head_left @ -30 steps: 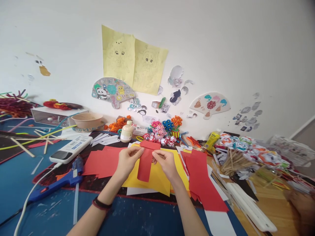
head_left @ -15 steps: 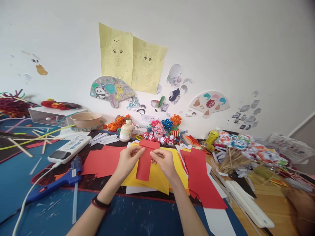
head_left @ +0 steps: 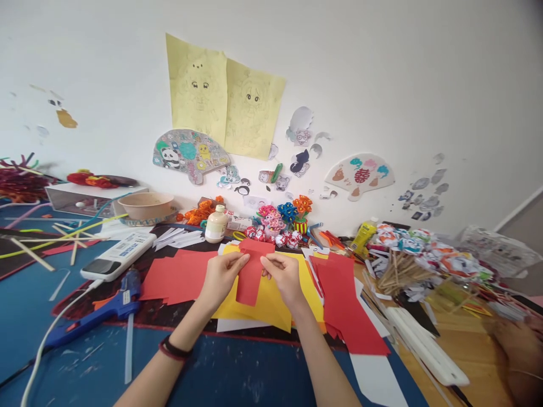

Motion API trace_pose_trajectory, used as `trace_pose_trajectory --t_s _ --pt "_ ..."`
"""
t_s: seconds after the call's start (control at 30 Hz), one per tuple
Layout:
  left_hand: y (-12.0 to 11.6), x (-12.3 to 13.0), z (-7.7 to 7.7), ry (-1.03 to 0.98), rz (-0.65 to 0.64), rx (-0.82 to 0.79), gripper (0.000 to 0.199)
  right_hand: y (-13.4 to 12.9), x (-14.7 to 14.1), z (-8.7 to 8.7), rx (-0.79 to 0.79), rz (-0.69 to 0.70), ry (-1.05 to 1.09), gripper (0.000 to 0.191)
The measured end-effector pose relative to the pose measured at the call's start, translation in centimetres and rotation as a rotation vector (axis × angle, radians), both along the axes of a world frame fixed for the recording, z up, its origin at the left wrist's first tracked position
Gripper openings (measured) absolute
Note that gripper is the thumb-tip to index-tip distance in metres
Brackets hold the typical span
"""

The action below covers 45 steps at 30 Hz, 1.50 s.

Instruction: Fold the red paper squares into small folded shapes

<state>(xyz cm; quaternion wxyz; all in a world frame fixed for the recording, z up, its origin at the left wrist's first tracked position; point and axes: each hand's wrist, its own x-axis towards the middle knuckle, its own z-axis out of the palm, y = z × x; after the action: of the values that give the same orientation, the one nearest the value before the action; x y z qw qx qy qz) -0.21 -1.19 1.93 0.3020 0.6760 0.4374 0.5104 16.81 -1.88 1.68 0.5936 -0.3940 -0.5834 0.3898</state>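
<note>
A folded strip of red paper (head_left: 249,282) is pinched near its upper part between my two hands. My left hand (head_left: 223,276) grips its left edge with thumb and fingertips. On the opposite edge my right hand (head_left: 283,276) pinches it the same way, its other fingers curled. The strip's top end is a wider band, and the rest hangs down over yellow paper sheets (head_left: 275,311). Red sheets (head_left: 182,277) lie fanned out left of my hands, and another stack of red paper (head_left: 343,299) lies to the right.
At left are a blue glue gun (head_left: 97,314) and a white power strip (head_left: 121,257) with its cable. A glue bottle (head_left: 216,225) and pipe-cleaner flowers (head_left: 271,219) stand behind. Right are wooden sticks (head_left: 396,274) and a white tool (head_left: 428,345); another person's hand (head_left: 520,345) is at the edge.
The hanging end of the red strip has lifted slightly and appears shorter. Both hands keep their pinch in nearly the same place. The view has shifted a little.
</note>
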Motion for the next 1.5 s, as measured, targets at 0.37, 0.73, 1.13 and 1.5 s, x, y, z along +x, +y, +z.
trace_pose_trajectory --t_s 0.37,0.73,1.13,1.5 --pt "-0.3 0.8 -0.4 0.236 0.058 0.133 0.042 0.4 0.0 -0.4 0.029 -0.119 0.061 0.025" --pt "-0.6 1.0 -0.2 0.272 -0.026 0.112 0.044 0.9 0.6 -0.4 0.036 -0.206 0.152 0.023" --pt "-0.5 0.9 -0.3 0.232 -0.025 0.094 0.035 1.3 1.1 -0.4 0.015 -0.241 0.195 0.029" --pt "-0.4 0.5 0.2 -0.013 -0.240 -0.244 0.034 1.1 0.5 -1.3 -0.012 0.014 -0.065 0.036"
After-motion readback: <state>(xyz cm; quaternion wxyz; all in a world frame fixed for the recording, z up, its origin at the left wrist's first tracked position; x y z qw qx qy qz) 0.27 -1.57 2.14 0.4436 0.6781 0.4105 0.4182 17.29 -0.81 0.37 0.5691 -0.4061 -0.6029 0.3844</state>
